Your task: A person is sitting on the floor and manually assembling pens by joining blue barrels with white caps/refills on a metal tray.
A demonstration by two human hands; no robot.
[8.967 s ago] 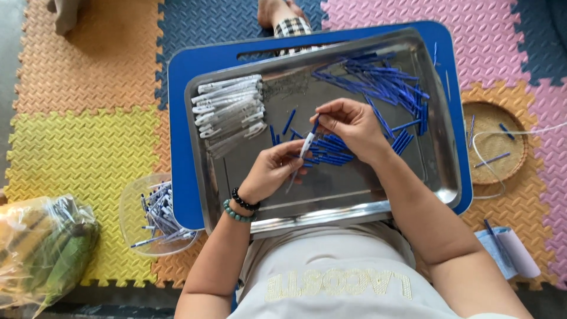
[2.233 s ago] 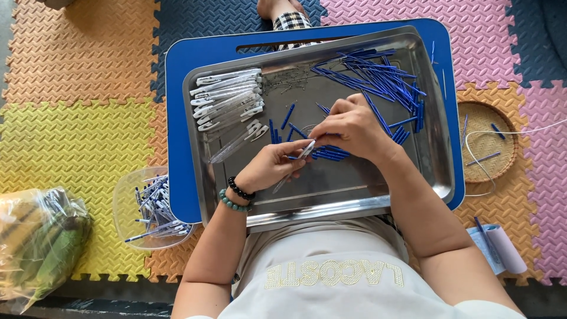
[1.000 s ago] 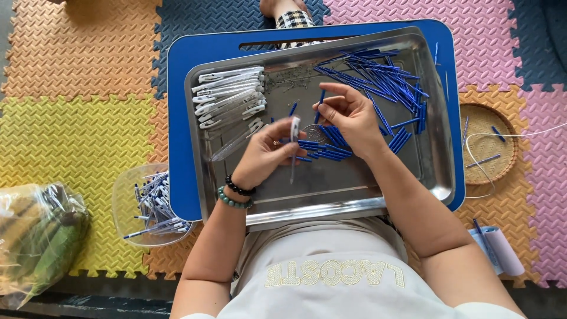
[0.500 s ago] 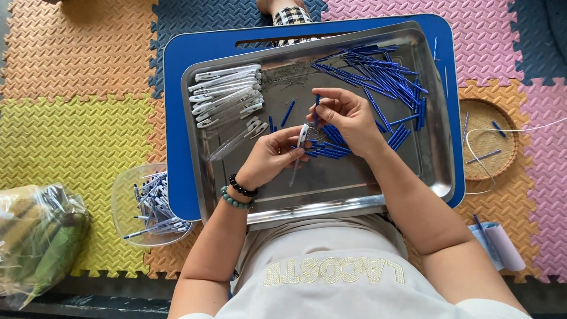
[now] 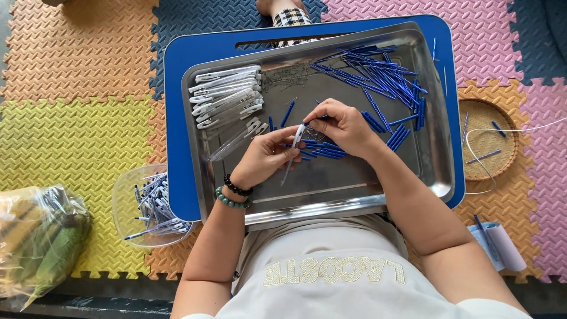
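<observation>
Both hands (image 5: pixel 307 145) pinch one slim, clear pen barrel (image 5: pixel 293 150), tilted.

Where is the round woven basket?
In the head view, the round woven basket sits on the foam mat at the right, just beside the blue plastic tray.
</observation>
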